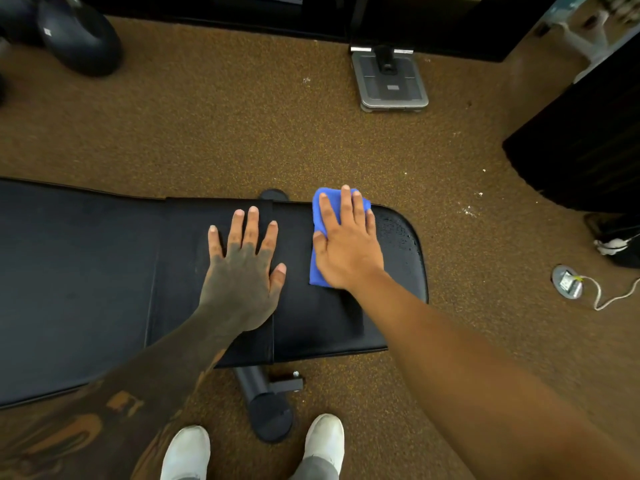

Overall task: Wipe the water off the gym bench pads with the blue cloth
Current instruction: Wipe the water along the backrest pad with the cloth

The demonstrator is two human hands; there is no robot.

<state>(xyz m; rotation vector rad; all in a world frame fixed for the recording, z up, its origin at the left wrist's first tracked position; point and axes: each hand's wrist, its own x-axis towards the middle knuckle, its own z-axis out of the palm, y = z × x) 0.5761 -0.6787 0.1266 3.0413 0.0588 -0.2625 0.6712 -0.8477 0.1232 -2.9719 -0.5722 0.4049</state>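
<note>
I see my right hand (346, 244) spread flat, fingers open, pressing down on the blue cloth (320, 223), which lies folded on the short seat pad (398, 271) at the right end of the black gym bench. The cloth's far edge reaches the pad's far rim, and its left edge shows beside my thumb. Small water droplets (394, 233) bead on the pad just right of my fingers. My left hand (242, 268) rests open, palm down, straddling the seam between the seat pad and the long back pad (76, 282), holding nothing. Below the bench, my two white shoes (323, 441) stand on the speckled brown floor (207, 126).
</note>
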